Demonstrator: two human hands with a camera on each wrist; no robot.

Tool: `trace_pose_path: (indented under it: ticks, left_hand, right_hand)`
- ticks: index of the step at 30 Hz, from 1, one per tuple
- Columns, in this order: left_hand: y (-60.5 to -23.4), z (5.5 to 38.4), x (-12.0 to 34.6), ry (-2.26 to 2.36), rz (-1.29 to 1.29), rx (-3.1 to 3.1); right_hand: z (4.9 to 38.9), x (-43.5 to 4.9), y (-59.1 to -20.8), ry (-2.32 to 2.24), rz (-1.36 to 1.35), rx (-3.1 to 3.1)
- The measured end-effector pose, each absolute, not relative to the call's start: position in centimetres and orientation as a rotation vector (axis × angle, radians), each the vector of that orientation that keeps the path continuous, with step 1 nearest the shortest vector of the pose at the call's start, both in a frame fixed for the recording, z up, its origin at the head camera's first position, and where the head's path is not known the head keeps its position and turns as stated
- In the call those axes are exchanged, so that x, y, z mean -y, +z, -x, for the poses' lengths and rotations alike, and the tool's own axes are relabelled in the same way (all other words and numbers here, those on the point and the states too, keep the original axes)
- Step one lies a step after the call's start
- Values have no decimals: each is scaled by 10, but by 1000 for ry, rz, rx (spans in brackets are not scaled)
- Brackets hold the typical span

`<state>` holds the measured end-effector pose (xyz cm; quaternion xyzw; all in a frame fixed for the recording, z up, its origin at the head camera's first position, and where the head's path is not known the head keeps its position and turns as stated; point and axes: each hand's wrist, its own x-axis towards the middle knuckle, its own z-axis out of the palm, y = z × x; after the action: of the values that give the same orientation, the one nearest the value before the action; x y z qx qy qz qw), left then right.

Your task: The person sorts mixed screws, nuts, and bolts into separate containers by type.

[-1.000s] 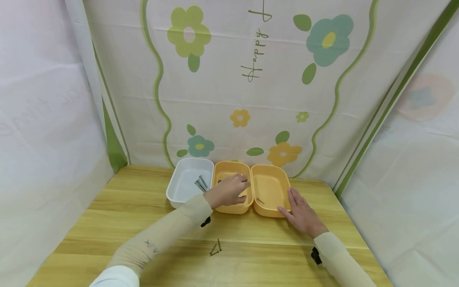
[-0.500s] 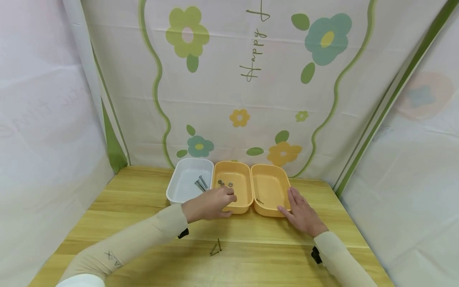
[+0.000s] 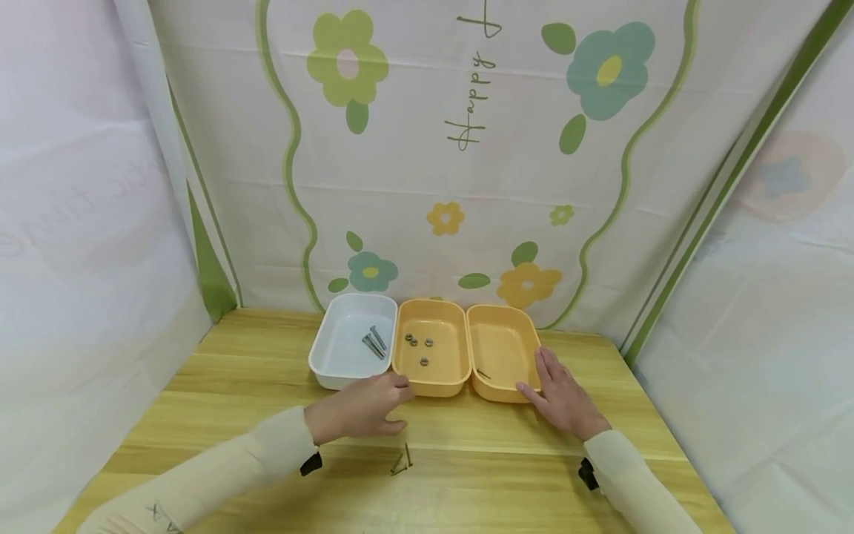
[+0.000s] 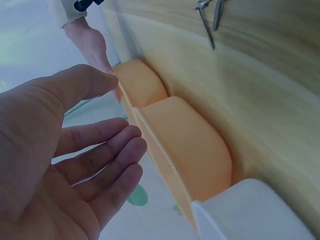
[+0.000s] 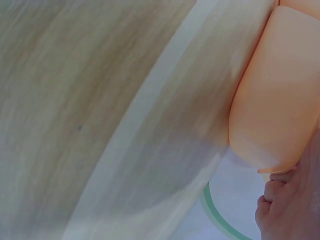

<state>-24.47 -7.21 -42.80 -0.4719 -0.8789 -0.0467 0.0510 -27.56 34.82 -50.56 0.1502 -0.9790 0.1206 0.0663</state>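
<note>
My left hand [image 3: 363, 406] hovers above the table in front of the trays, its fingers loosely bent around nothing; the left wrist view shows bare fingers [image 4: 131, 150]. Just to its right on the table lie several brass-coloured screws [image 3: 402, 463]. My right hand [image 3: 563, 397] rests against the right front corner of the right-hand orange tray [image 3: 507, 393], fingers straight. One screw [image 3: 483, 374] lies in that tray. The middle orange tray [image 3: 434, 387] holds several hex nuts [image 3: 424, 362]. In the white tray [image 3: 343, 348] on the left lie several silver bolts [image 3: 375, 343].
The three trays stand side by side at the back of the wooden table [image 3: 494, 482]. Behind them hangs a white cloth [image 3: 400, 170] printed with flowers, and more cloth closes off both sides.
My left hand has drawn back from over the middle tray, toward the left and nearer to me. A nut now shows nearer the front of that tray. My right hand has stayed put.
</note>
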Motion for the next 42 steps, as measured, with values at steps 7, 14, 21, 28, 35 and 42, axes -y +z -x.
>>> trace_pose_path:
  ticks: [7, 14, 21, 28, 35, 42]
  left_hand:
    - [-446, 238, 85, -260, 1423, 2722]
    - [-460, 232, 95, -427, 1349, 2822]
    - [-472, 227, 103, -639, 1321, 2853]
    - [-490, 225, 100, -672, 1376, 2846]
    - [-501, 223, 90, -697, 1395, 2882]
    - [-507, 227, 84, -689, 1369, 2912]
  right_hand:
    - [278, -349, -507, 363, -459, 2961]
    - [276, -349, -508, 417, -456, 2948]
    - [277, -350, -509, 405, -444, 2977]
    - [277, -350, -508, 392, -450, 2960]
    - [276, -350, -508, 384, -457, 2947]
    - [278, -350, -510, 396, -450, 2963]
